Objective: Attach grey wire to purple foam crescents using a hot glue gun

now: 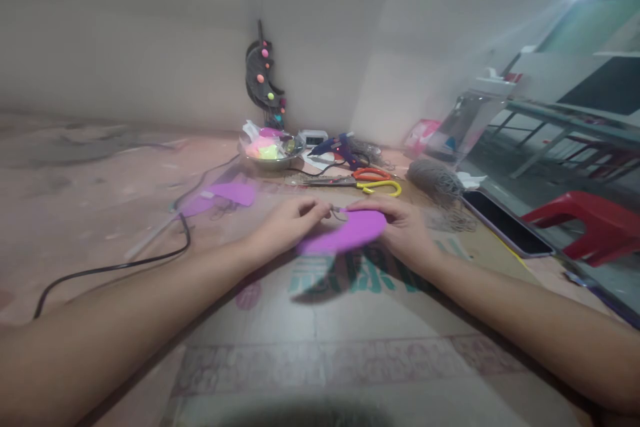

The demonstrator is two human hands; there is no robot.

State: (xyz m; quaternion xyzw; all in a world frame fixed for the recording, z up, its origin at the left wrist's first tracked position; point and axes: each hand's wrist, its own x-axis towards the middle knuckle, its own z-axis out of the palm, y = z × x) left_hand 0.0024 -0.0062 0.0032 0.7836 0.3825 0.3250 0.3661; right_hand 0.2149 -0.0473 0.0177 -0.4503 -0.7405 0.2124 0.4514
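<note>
A flat purple felt piece lies between my two hands, raised a little above a sheet of printed cardboard. My left hand pinches a thin grey string at the piece's far edge, fingers pressed together. My right hand grips the felt piece from the right, fingers curled over its rim. The picture is blurred, so the string is hard to follow.
Behind the hands lie orange-and-yellow scissors, a blue glue gun, a metal bowl of coloured pompoms, more purple felt, a grey yarn ball and a phone. A black cable runs left. A red stool stands right.
</note>
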